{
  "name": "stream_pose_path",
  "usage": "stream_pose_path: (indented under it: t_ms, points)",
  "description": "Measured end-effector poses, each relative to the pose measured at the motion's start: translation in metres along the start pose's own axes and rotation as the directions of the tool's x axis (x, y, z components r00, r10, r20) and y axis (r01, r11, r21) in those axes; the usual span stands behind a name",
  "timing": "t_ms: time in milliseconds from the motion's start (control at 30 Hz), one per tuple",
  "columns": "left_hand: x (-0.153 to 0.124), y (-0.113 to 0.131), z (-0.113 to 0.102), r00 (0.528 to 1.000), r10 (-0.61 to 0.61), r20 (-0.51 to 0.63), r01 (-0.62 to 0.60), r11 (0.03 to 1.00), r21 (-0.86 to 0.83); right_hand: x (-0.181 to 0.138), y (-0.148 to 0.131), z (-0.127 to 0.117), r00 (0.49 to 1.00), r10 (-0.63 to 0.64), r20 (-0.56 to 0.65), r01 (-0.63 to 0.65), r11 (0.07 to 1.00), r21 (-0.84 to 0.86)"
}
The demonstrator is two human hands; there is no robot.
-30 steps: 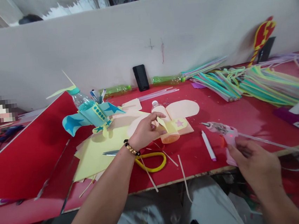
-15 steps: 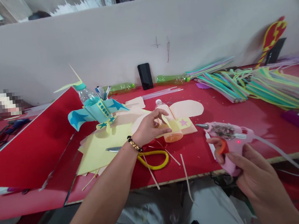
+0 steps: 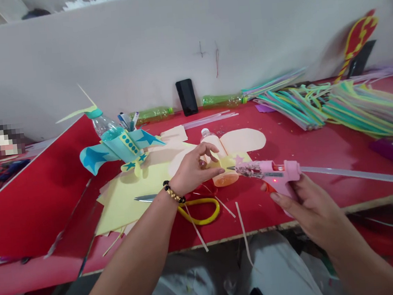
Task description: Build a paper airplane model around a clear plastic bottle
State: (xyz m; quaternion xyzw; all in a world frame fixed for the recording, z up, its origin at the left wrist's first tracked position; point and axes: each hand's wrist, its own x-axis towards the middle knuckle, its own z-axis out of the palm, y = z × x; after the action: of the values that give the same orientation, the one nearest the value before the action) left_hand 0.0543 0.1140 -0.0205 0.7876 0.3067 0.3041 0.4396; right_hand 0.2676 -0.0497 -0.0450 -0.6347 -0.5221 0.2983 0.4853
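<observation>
Under the left hand (image 3: 193,170), a plastic bottle (image 3: 213,151) with orange contents lies on peach craft foam, the fingers (image 3: 206,149) curled over it in a light grip. The right hand (image 3: 309,206) closes round a pink glue gun (image 3: 275,170), its nozzle just beside the bottle. Left of the left hand sits a second bottle dressed in blue wings and stars (image 3: 123,145), seemingly finished. The bottle under the fingers looks barely started, its peach wings (image 3: 242,140) apparently unattached, though the hand partly hides it. Yellow-handled scissors (image 3: 203,221) lie just below the left wrist.
</observation>
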Motion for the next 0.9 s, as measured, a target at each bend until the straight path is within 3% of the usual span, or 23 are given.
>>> stream_pose_path:
  t_ms: [267,900]
  points:
    - [0.000,0.000,-0.001,0.999,-0.018,0.030,0.018,1.000,-0.008,0.003,-0.005,0.002,0.998,-0.045,0.036,0.050,0.989,-0.137]
    - [0.000,-0.001,0.000,0.999,-0.033,0.028,0.032,0.999,0.028,0.006,-0.012,0.004,0.997,-0.043,0.059,0.051,0.988,-0.145]
